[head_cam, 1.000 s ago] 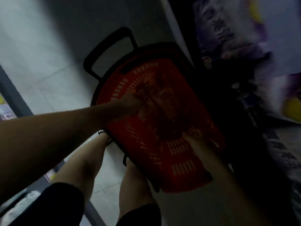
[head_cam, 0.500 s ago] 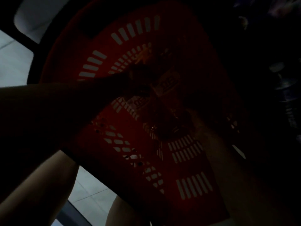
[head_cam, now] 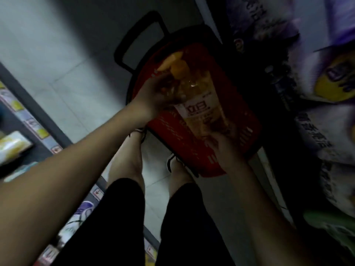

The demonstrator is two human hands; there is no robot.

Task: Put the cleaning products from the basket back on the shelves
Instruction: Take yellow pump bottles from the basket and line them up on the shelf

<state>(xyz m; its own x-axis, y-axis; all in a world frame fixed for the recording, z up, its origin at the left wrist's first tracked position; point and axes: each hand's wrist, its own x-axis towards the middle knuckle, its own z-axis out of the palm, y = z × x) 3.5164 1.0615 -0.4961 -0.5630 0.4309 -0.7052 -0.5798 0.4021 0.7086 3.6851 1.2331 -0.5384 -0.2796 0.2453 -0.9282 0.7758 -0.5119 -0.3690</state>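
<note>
Yellow pump bottle (head_cam: 199,100) now lifted clear above red basket (head_cam: 247,120) at frame centre, left hand (head_cam: 153,98) fingers wrapped round its neck, right hand (head_cam: 224,148) fingers cupping base; shelving comes next.

Bottle (head_cam: 199,104) amber-yellow, white label; basket (head_cam: 247,120) red, black handle (head_cam: 140,37); floor (head_cam: 57,54) grey.

One yellow bottle (head_cam: 199,100), one red basket (head_cam: 247,120), two hands holding the bottle

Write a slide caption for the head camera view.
Both hands, left and right, hold a yellow pump bottle above the red basket on the floor.
</note>
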